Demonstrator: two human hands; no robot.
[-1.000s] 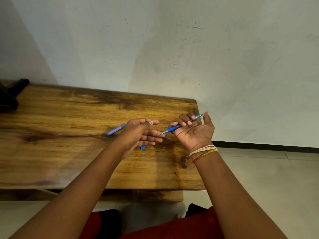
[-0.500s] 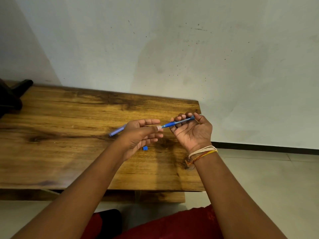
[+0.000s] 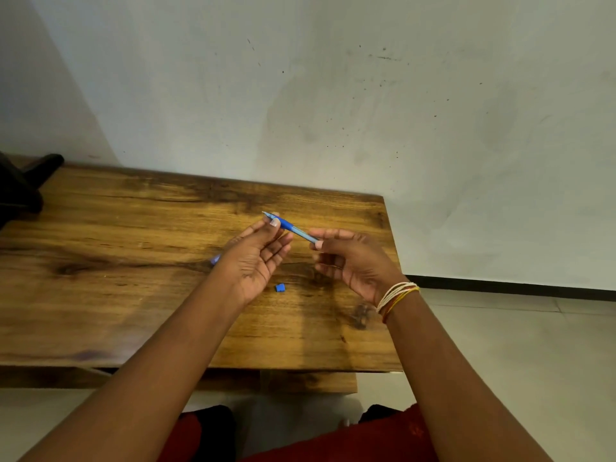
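A blue pen (image 3: 293, 228) is held in the air above the wooden table (image 3: 133, 295), tip pointing up and to the left. My left hand (image 3: 256, 258) pinches it near the tip between thumb and fingertips. My right hand (image 3: 353, 261) pinches its rear end. A small blue plastic piece (image 3: 280, 287) lies on the table just below my hands. Behind my left hand a pale blue pen part (image 3: 215, 260) lies on the table, mostly hidden.
A dark object (image 3: 20, 188) stands at the table's far left. The table's right edge (image 3: 393, 261) is close to my right hand, with tiled floor (image 3: 516, 361) beyond. A white wall (image 3: 333, 95) rises behind the table.
The pen has turned: its tip now points up-left instead of down-left. My left hand has taken hold of the tip end, and my right hand has shifted to pinching the rear end.
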